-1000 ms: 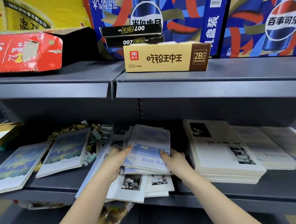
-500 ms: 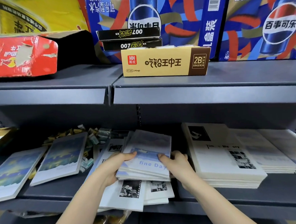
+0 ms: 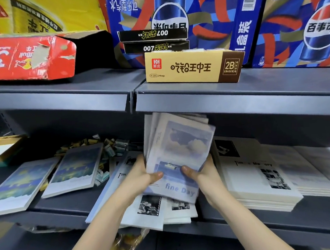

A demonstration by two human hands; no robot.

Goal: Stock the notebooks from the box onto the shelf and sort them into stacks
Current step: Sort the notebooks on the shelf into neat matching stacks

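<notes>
1. Both hands held a bundle of notebooks (image 3: pixel 180 149) above the middle of the lower shelf (image 3: pixel 280 222), lifted off the loose notebooks (image 3: pixel 145 212) lying under it.
2. The left hand (image 3: pixel 142 178) gripped the bundle's lower left edge, thumb pressed on the front cover and fingers curled behind.
3. The right hand (image 3: pixel 203 177) gripped the lower right edge in the same way, thumb on the cover.
4. The bundle stood steeply tilted. Its long axis ran from the hands up and away, and its top edge reached just under the front lip of the upper shelf.
5. The cloud cover faced the person, with the title "fine Day" at the low end and reading upright. The upper corners were fanned apart.
6. A neat stack of white notebooks (image 3: pixel 255 179) lay just to the right, long axis pointing into the shelf.
7. Two blue-cover notebooks (image 3: pixel 76 167) lay to the left, angled, beside a scatter of small erasers (image 3: pixel 108 147).
</notes>
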